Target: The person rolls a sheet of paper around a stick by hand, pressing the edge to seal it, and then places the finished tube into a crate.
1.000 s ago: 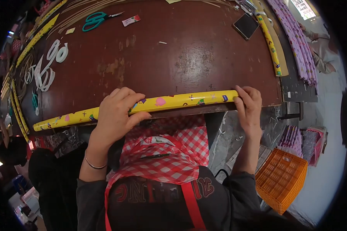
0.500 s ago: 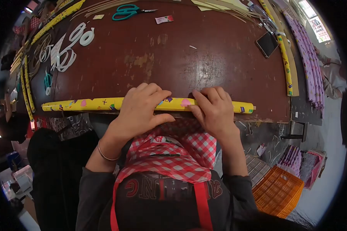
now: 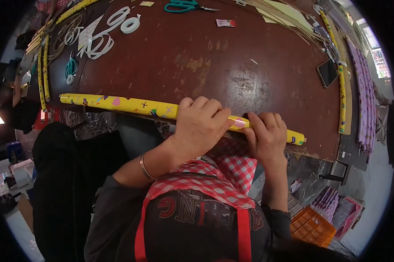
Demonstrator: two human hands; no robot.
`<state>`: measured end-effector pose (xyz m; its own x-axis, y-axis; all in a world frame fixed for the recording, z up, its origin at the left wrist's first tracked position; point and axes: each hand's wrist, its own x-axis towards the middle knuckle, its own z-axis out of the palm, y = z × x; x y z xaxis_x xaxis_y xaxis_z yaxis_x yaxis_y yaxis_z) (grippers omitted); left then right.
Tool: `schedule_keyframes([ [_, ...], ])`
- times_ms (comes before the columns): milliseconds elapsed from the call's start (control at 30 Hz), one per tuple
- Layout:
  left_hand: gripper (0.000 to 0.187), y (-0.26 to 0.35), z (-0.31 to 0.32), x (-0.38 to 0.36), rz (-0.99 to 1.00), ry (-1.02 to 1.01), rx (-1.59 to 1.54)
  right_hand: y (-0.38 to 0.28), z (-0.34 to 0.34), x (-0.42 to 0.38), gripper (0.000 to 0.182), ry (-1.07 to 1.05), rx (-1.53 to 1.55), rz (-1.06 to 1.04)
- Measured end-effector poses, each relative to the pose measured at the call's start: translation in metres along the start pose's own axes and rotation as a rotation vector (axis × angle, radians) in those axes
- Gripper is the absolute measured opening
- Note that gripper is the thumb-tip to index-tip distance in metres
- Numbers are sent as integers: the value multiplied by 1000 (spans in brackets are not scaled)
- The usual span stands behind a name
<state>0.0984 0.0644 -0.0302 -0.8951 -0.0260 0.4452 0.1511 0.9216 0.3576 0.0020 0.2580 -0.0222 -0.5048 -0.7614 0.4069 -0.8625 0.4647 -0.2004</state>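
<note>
A long yellow roll (image 3: 131,104) with a colourful printed pattern, apparently wrapping paper, lies along the front edge of the brown table (image 3: 157,56). My left hand (image 3: 200,124) grips it near the middle, thumb on the near side and fingers over the top. Close beside it, my right hand (image 3: 268,136) is closed around the roll nearer its right end. A short yellow stretch with a pink print shows between the hands. The undersides of both hands are hidden.
Teal-handled scissors (image 3: 181,6) and a small packet (image 3: 225,23) lie at the back. White tape rolls (image 3: 130,25) are at the left. A phone (image 3: 327,73) and purple rolls (image 3: 364,96) are at the right. An orange crate (image 3: 312,227) stands below.
My left hand has moved right along the roll, closer to my right hand, and closed more tightly. The roll now slants, its right end nearer me. The whole view has shifted.
</note>
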Motion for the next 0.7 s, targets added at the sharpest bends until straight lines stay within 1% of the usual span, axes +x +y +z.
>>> schedule_keyframes([
  [200, 22, -19, -12, -12, 4, 92, 25, 1, 0, 0, 35, 6, 11, -9],
  [333, 25, -23, -15, -15, -1, 81, -2, 0, -1, -1, 36, 7, -2, -9],
  [400, 25, -21, -16, -14, -4, 79, -12, -1, -2, -2, 34, -26, 7, 11],
  [467, 26, -17, -19, -12, -77, 36, -67, -1, -1, -3, 34, -12, 2, 7],
  [567, 25, -12, -21, -10, -105, -17, -42, -1, -1, -3, 35, 5, 0, -1],
  [700, 25, -12, -26, -12, -104, -22, -78, -1, 0, -4, 35, 24, -5, -14],
])
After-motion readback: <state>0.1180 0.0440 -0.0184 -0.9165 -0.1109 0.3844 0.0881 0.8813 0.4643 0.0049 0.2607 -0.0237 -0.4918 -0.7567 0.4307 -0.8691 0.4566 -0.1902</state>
